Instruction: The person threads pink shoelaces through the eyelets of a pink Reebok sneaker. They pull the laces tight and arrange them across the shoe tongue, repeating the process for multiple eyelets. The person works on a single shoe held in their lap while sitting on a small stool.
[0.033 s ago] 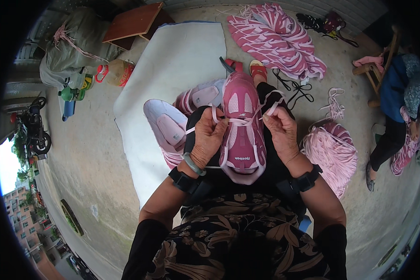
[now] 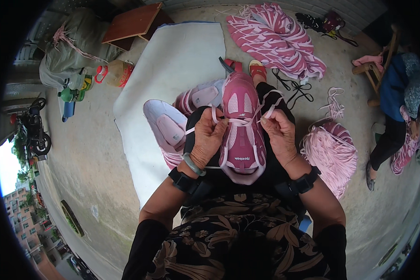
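Observation:
A pink shoe upper (image 2: 240, 95) rests on my lap, its toe pointing away from me and its heel opening close to my body. A pale pink shoelace (image 2: 241, 122) crosses it near the lower end of the toe. My left hand (image 2: 208, 133) pinches one end of the lace at the upper's left side, a loop standing above the fingertips. On the other side, my right hand (image 2: 280, 131) holds the opposite end between thumb and finger. Two more pink uppers, a nearer one (image 2: 163, 123) and a farther one (image 2: 204, 97), lie left of my lap.
A white sheet (image 2: 172, 60) covers the floor ahead. Bundled pink uppers (image 2: 275, 42) lie at the far right, with a pile of pink laces (image 2: 330, 156) nearer. Black cords (image 2: 294, 88) lie between. Another person (image 2: 399, 102) sits at right; bottles (image 2: 114, 73) stand at left.
My right hand has shifted very slightly left, toward the upper. My left hand and the upper look unmoved.

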A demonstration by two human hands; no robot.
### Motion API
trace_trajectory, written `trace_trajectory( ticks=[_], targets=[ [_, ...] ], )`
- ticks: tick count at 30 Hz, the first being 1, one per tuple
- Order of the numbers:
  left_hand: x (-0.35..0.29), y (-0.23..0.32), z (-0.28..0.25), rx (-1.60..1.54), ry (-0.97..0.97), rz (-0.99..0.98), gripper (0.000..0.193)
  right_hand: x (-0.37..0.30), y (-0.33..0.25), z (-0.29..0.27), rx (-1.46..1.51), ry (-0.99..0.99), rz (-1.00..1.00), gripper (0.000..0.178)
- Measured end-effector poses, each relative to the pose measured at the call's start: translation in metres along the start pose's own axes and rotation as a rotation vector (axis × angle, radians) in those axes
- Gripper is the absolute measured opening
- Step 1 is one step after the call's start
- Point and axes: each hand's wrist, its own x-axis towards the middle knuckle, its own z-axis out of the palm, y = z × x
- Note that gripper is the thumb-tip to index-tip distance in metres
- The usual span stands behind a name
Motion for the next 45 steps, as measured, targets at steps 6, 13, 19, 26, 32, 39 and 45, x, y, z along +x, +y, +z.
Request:
trace_trajectory(
  ticks=[6,13,19,26,32,39,45],
  targets=[
    [0.001,0.000,0.000,-0.027,-0.015,0.000,0.010,-0.001,-0.009,0.007,-0.147,0.026,-0.058,0.008],
    [0.001,0.005,-0.001,-0.079,-0.031,-0.037,0.011,-0.006,-0.016,0.009,-0.236,0.044,-0.138,0.008],
    [0.000,0.005,-0.003,-0.105,-0.048,-0.058,0.012,-0.007,-0.013,0.012,-0.221,0.078,-0.148,0.008],
    [0.000,0.005,-0.002,-0.093,-0.054,-0.068,0.012,-0.009,-0.015,0.013,-0.291,0.062,-0.194,0.010],
    [0.001,0.004,-0.003,-0.098,-0.041,-0.060,0.011,0.004,-0.016,0.016,-0.341,0.019,-0.113,0.017],
    [0.009,0.004,-0.005,0.018,-0.082,-0.094,0.011,-0.003,-0.018,0.020,-0.498,0.095,-0.174,0.013],
    [0.025,0.027,-0.016,0.044,-0.280,-0.357,0.010,-0.014,-0.044,0.022,-0.851,-0.106,-0.231,0.028]
  ],
)
